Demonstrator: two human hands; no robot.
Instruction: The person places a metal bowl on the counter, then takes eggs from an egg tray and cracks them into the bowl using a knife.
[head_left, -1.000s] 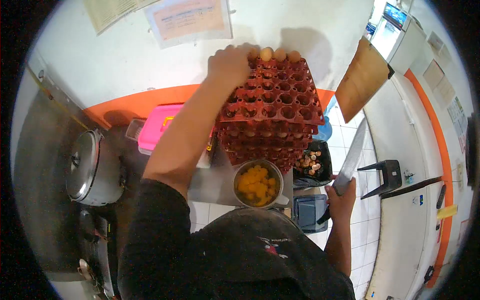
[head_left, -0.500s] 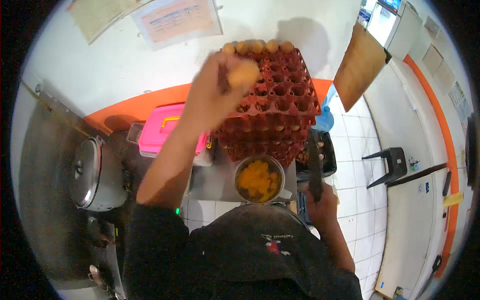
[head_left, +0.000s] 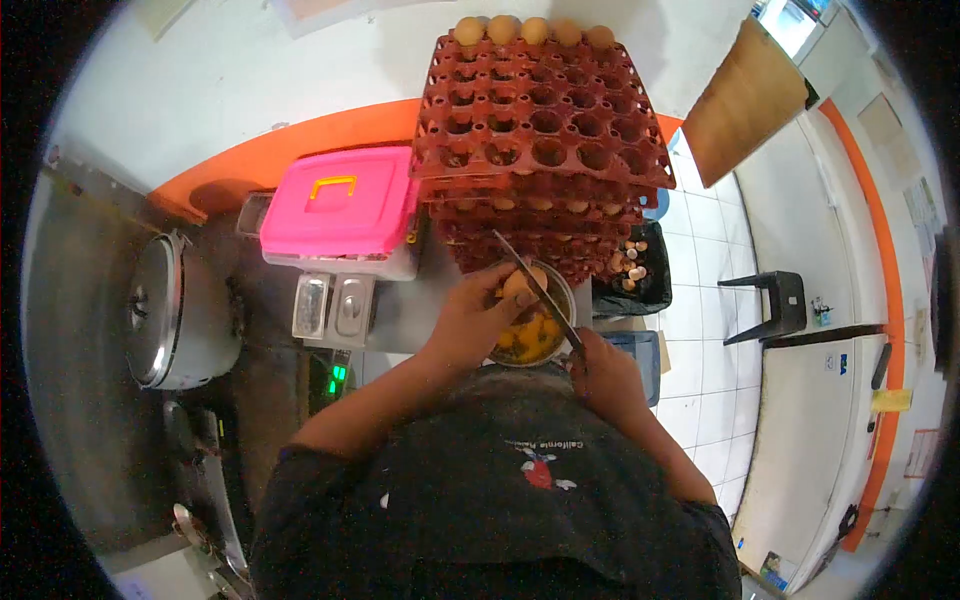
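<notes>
Over a metal pot (head_left: 573, 300) of yolks, my left hand (head_left: 474, 312) holds a brown egg (head_left: 524, 287). My right hand (head_left: 608, 377) is closed round the handle of a long knife (head_left: 541, 288), whose blade lies across the egg, touching it or very close. Whether the shell is cracked cannot be made out. Behind the pot rises a stack of red egg trays (head_left: 547, 152), with several eggs (head_left: 535, 31) along the back row of the top one and the front hollows bare.
A pink-lidded box (head_left: 340, 205) and two small lidded metal containers (head_left: 351, 308) sit left of the trays. A large lidded pot (head_left: 185, 310) stands farther left. On the right are a black-lined bin (head_left: 655, 268) with eggshells, a blue-grey crate (head_left: 644, 360) and a black stool (head_left: 780, 306).
My left hand has brought an egg down from the top tray to above the pot. My right hand has swung the knife inward to the egg. The view has tilted downward.
</notes>
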